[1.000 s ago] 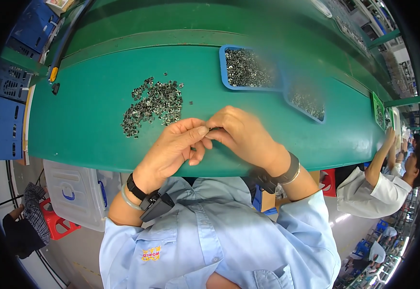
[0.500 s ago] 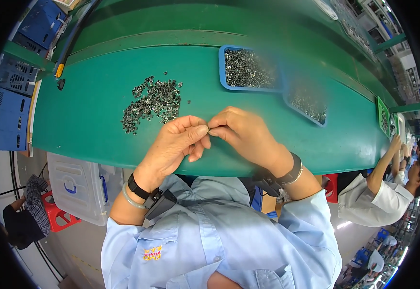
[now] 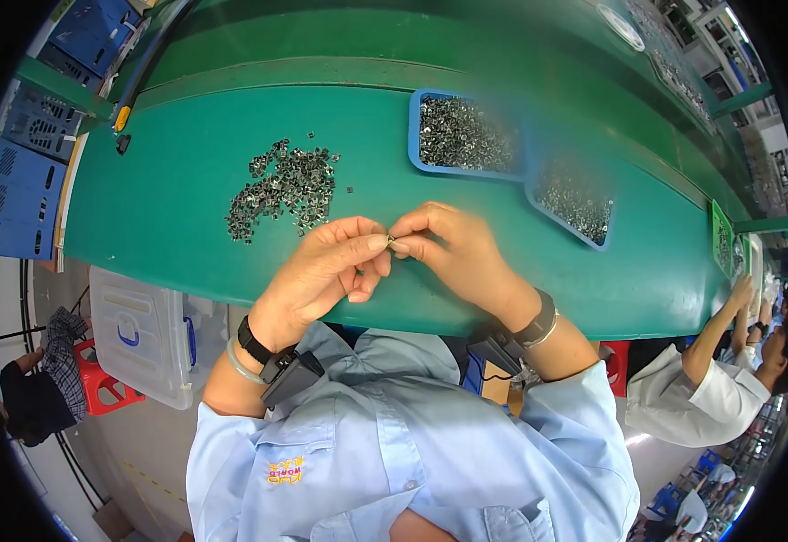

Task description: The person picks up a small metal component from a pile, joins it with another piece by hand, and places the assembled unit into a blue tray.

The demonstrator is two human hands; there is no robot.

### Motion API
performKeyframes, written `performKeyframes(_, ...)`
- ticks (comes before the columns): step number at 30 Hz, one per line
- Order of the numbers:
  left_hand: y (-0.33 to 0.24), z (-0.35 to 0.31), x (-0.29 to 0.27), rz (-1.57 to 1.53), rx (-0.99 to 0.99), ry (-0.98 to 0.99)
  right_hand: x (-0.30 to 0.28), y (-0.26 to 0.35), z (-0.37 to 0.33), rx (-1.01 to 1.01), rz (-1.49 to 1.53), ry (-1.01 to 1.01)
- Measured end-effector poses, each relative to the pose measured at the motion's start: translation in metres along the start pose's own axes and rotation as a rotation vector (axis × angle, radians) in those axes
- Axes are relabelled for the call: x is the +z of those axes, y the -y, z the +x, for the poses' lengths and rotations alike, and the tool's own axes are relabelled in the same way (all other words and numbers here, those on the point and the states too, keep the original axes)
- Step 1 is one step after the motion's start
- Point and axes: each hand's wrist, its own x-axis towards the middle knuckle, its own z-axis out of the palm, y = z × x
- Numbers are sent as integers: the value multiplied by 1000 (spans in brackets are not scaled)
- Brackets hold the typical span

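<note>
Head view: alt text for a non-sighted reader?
Left hand and right hand pinch a tiny part over a green table. Beyond lie a loose pile of small dark, silvery parts and, right of it, two blue trays of similar-looking parts.

Here we have one tiny glinting part (image 3: 390, 239), pinched between our left hand (image 3: 326, 264) and right hand (image 3: 459, 248), mostly hidden, its tilt hard to tell

We barely see the part (image 3: 390, 240) pinched between the left hand (image 3: 335, 262) and the right hand (image 3: 463, 253): they hide most of it, and it is too small for us to identify. We find the left tray (image 3: 415, 144) blurred on its right side, the right tray (image 3: 564, 226) along its top. The lower edge cuts off the shirt (image 3: 358, 443).
</note>
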Motion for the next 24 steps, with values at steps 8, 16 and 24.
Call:
performKeyframes(8, -1, 3, 6, 56, 81, -67, 4, -3, -1, 101, 87, -51)
performKeyframes(16, 5, 3, 11, 484, 240, -197, -3, -6, -1, 399, 313, 71)
performKeyframes(24, 15, 4, 20, 1323, 753, -331, -5, -1, -1, 391, 195, 74)
